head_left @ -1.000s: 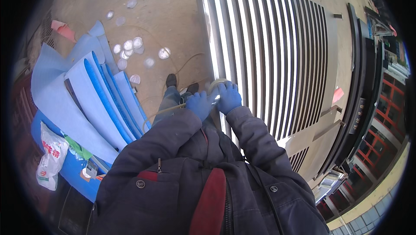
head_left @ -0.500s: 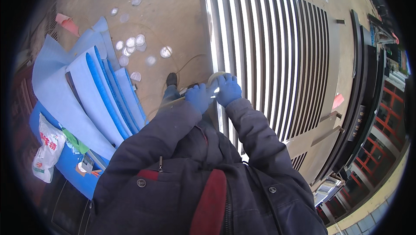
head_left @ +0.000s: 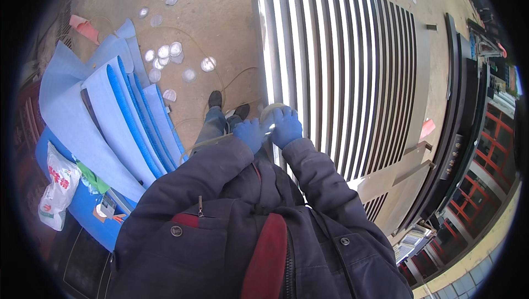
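Note:
Both my hands wear blue gloves and are closed on a round-headed sander (head_left: 269, 114), mostly covered by the fingers. My left hand (head_left: 249, 135) grips its rear left side, where a pale hose (head_left: 212, 141) leads off. Over the right side of the tool, my right hand (head_left: 287, 128) is wrapped with fingers bent. The sander's head rests at the left edge bar of a large slatted metal panel (head_left: 334, 51), whose bars run away from me. Whether its pad touches the bar is hidden.
Blue foam sheets (head_left: 118, 128) lean in a heap at left, with a white plastic bag (head_left: 58, 189) beside them. Several round sanding discs (head_left: 163, 51) lie scattered on the floor. A thin hose (head_left: 223, 87) curls near my feet. Long dark beams (head_left: 449, 106) stand at right.
My hands and the sander have slid a short way toward me along the panel's left edge. More of my legs and shoes now shows.

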Demonstrator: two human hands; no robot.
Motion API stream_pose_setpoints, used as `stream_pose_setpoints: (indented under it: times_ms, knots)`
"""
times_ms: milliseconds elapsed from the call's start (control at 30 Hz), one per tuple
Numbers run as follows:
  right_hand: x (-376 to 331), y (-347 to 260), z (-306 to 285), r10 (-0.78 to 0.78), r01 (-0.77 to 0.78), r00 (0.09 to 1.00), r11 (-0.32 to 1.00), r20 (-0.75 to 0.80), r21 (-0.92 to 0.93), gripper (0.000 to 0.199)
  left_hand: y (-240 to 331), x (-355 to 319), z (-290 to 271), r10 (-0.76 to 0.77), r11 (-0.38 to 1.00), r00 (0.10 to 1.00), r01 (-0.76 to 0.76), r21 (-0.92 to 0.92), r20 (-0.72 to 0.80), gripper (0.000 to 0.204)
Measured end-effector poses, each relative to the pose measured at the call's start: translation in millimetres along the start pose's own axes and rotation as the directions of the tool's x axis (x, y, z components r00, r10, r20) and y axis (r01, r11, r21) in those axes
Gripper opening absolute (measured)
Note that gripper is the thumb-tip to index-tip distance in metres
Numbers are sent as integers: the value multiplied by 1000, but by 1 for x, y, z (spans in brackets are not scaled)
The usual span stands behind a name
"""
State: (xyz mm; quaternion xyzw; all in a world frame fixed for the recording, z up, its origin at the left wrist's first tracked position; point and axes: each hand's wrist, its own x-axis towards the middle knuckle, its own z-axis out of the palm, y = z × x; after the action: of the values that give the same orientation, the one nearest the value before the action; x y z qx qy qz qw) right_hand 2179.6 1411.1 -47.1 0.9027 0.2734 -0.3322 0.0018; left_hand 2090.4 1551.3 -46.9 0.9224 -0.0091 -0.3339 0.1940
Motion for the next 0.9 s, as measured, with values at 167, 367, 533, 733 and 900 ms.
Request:
stream_pose_setpoints:
  times_ms: [167,367,533,733,900]
  knots:
    - [53,-8,-21,-66,67,994,998,-92,11,63,-40,28,-35,-21,1000,994,20,-6,-105,71]
    - [2,3,-2,-56,66,988,996,-142,67,60,-4,2,-11,15,1000,1000,-15,-11,-11,72]
    - [-16,10,4,-27,40,993,993,-115,110,63,5,-1,-8,61,998,998,-61,-4,30,71]
    - [21,6,-9,-39,54,978,996,-203,67,81,-19,26,-39,38,998,999,-40,46,35,74]
    - [42,4,-13,-39,60,955,996,-293,63,78,-30,39,-59,17,998,1000,-17,55,-9,75]
